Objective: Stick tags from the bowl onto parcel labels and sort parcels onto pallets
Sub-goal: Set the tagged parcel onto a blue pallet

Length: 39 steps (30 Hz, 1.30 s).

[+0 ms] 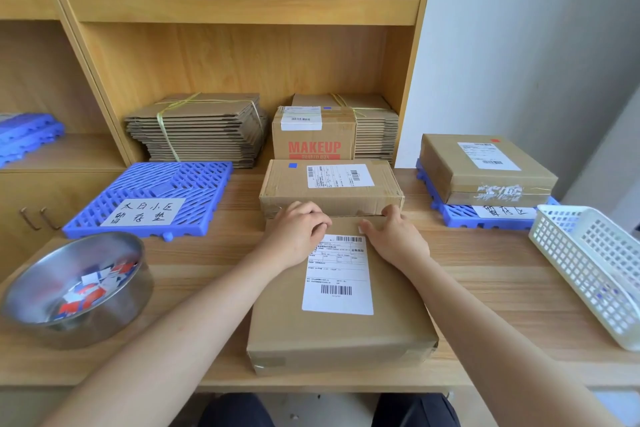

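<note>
A flat brown parcel [341, 336] lies in front of me with a white shipping label [338, 274] on top. My left hand [297, 233] rests at the label's upper left corner, fingers curled down onto the cardboard. My right hand [395, 236] lies at the parcel's far edge, and a small white tag piece [360, 229] shows at its thumb tip. The steel bowl [20, 302] at the left holds red, blue and white tags. A second parcel [332, 199] with a blue tag [293, 165] sits just beyond my hands.
A blue pallet [194, 184] with a paper sign lies at the left. The right blue pallet [457, 217] carries a parcel [446, 163] with a red tag. A MAKEUP box [313, 140], bundled flat cartons [197, 128] and a white basket [588, 270] surround the desk.
</note>
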Each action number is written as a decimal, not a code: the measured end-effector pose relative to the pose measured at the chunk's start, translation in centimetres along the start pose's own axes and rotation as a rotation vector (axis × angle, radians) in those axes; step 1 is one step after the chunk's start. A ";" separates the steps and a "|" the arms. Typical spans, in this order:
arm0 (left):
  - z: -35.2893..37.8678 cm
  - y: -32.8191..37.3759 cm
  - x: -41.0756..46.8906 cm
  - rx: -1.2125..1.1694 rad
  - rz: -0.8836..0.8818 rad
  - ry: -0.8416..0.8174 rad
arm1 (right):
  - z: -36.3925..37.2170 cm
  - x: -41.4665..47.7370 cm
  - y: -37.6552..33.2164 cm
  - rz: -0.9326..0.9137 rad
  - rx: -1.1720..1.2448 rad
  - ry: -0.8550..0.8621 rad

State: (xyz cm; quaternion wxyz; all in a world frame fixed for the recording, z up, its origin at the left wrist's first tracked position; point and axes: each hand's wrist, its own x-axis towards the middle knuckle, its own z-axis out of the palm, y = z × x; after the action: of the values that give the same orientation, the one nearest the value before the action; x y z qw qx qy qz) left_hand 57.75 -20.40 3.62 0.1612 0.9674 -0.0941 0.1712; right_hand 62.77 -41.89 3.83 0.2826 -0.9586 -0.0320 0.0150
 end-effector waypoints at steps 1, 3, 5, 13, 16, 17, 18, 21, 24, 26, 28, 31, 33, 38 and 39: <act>0.0 0.0 0.0 0.005 0.003 -0.001 | 0.0 0.1 0.0 0.001 0.006 -0.006; 0.0 0.1 0.0 0.011 0.011 0.000 | 0.1 0.0 -0.2 -0.001 0.016 -0.008; 0.0 0.2 -0.1 0.010 0.020 0.004 | -0.1 0.0 -0.2 -0.004 0.027 0.007; -2.0 0.6 -4.8 0.030 -0.167 0.037 | -1.9 -4.7 1.9 -0.152 0.080 -0.138; -3.6 2.3 -9.3 -0.040 -0.325 -0.109 | -2.1 -8.6 2.8 -0.218 0.091 -0.249; -4.3 3.0 -10.8 -0.055 -0.351 -0.161 | -2.3 -9.9 3.1 -0.243 0.096 -0.269; -4.9 3.6 -12.1 -0.068 -0.359 -0.212 | -2.4 -10.9 3.5 -0.270 0.097 -0.289; -6.1 5.0 -15.7 -0.118 -0.335 -0.341 | -3.1 -13.5 4.6 -0.372 0.090 -0.383; -5.8 5.5 -17.9 -0.093 -0.287 -0.391 | -3.1 -14.7 6.0 -0.463 0.034 -0.422; -5.3 5.5 -18.7 -0.073 -0.260 -0.356 | -2.3 -14.8 6.8 -0.549 -0.004 -0.379; -4.8 5.6 -19.3 -0.052 -0.247 -0.298 | -1.6 -15.1 7.3 -0.602 -0.013 -0.331; -4.8 5.3 -20.3 -0.062 -0.230 -0.219 | -1.5 -16.2 7.0 -0.638 0.031 -0.298; -5.6 4.7 -20.9 -0.065 -0.223 -0.173 | -1.6 -16.8 6.2 -0.679 0.079 -0.253; -10.4 2.5 -21.0 0.026 -0.202 -0.027 | -2.4 -16.8 0.6 -0.798 0.124 -0.154; -11.8 1.9 -20.7 0.045 -0.197 0.002 | -2.6 -16.3 -0.9 -0.825 0.127 -0.134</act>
State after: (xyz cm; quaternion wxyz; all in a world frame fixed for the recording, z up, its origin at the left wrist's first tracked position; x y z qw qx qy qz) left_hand 34.60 -15.47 7.12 0.1557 0.9751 0.0057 0.1576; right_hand 46.55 -43.68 6.68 0.3206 -0.8430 -0.4305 -0.0350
